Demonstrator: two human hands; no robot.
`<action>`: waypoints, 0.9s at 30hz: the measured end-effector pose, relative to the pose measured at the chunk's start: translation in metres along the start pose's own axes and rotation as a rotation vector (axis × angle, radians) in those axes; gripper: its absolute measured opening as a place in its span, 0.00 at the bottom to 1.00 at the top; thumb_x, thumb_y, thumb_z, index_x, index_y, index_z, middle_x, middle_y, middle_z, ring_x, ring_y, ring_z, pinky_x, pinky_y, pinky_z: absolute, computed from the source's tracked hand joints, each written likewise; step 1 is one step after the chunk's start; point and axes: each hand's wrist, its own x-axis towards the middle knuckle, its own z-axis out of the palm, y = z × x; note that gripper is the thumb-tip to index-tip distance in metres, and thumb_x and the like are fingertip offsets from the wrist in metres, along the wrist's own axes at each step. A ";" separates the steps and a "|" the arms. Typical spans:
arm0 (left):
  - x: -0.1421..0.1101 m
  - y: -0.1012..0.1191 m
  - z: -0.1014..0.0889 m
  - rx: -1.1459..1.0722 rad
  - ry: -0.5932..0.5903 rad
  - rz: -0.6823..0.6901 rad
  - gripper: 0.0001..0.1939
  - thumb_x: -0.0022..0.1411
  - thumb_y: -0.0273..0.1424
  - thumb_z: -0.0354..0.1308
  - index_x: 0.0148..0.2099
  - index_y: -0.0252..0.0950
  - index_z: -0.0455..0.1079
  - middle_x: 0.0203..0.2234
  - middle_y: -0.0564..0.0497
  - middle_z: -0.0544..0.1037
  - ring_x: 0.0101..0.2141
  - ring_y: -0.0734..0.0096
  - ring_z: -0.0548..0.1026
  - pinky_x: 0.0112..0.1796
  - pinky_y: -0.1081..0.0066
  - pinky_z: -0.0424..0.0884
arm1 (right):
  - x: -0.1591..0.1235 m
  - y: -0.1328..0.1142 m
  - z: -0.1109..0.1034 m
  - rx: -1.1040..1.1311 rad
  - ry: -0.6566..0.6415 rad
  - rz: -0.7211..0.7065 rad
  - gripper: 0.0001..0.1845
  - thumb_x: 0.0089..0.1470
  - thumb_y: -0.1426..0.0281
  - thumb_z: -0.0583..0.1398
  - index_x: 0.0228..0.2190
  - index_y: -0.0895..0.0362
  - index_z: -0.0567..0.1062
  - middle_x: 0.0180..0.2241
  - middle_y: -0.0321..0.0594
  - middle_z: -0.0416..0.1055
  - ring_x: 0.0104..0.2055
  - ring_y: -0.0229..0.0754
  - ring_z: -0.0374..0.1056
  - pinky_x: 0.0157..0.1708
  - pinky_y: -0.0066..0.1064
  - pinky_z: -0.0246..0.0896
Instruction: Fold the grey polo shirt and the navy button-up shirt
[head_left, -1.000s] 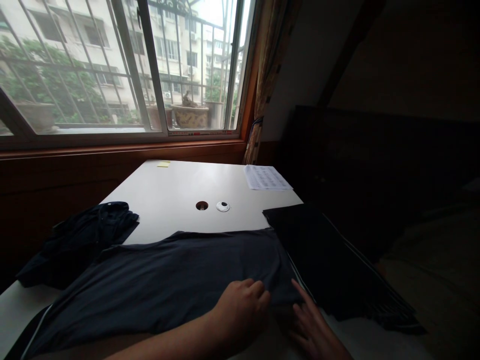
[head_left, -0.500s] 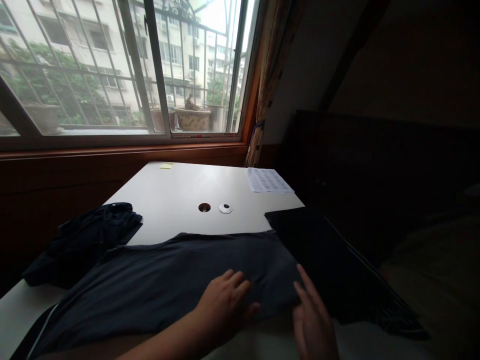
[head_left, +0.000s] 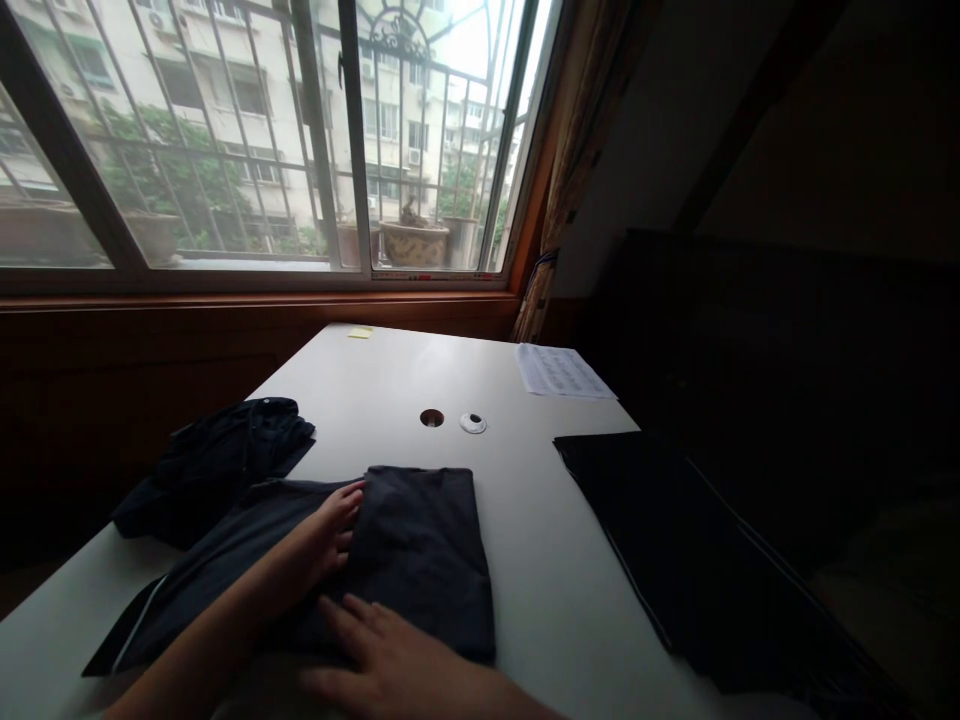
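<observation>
In the head view a dark blue-grey garment (head_left: pixel 420 560) lies across the white table, its right part folded over onto the left. At its left end there is a black band with a thin white stripe. My left hand (head_left: pixel 337 525) rests on the cloth with fingers stretched out, touching the edge of the folded-over part. Lower down, my right hand (head_left: pixel 382 655) lies over the near side of the garment, fingers spread and the palm turned down. Neither hand grips the cloth.
A crumpled dark garment (head_left: pixel 225 460) lies at the table's left edge. On the right is a flat pile of black cloth (head_left: pixel 660 540). Farther back, the white table (head_left: pixel 390 385) bears printed paper (head_left: pixel 566 372), a yellow note (head_left: pixel 361 332), a round hole and a white round cap (head_left: pixel 473 423).
The garment's right part has been folded over to the left, so it now ends well short of the black pile. Both hands have moved left, and the view has shifted slightly.
</observation>
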 end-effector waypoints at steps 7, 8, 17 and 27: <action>0.014 -0.004 -0.012 0.587 0.119 0.259 0.54 0.50 0.49 0.68 0.71 0.42 0.45 0.55 0.38 0.69 0.46 0.51 0.76 0.43 0.60 0.72 | -0.046 0.020 -0.033 -0.060 0.337 0.462 0.22 0.62 0.68 0.59 0.57 0.50 0.68 0.52 0.43 0.71 0.51 0.46 0.69 0.52 0.39 0.68; 0.017 -0.003 -0.011 0.629 0.135 0.287 0.53 0.51 0.50 0.67 0.71 0.41 0.46 0.54 0.38 0.69 0.47 0.49 0.75 0.46 0.58 0.71 | -0.054 0.029 -0.036 -0.151 0.400 0.600 0.23 0.62 0.69 0.58 0.58 0.51 0.66 0.50 0.46 0.71 0.49 0.49 0.69 0.50 0.42 0.69; 0.027 0.003 -0.002 0.652 0.153 0.316 0.51 0.54 0.50 0.64 0.72 0.37 0.47 0.57 0.32 0.66 0.59 0.42 0.66 0.52 0.55 0.68 | -0.080 0.071 -0.013 -0.169 0.355 0.976 0.35 0.61 0.71 0.59 0.66 0.53 0.54 0.43 0.47 0.73 0.43 0.50 0.72 0.46 0.40 0.67; 0.024 0.015 0.076 0.397 -0.236 0.080 0.49 0.56 0.42 0.68 0.71 0.47 0.44 0.62 0.37 0.60 0.48 0.56 0.76 0.47 0.60 0.75 | -0.179 0.105 -0.061 -0.204 0.291 1.070 0.32 0.62 0.71 0.56 0.65 0.54 0.58 0.41 0.46 0.74 0.42 0.49 0.72 0.44 0.37 0.66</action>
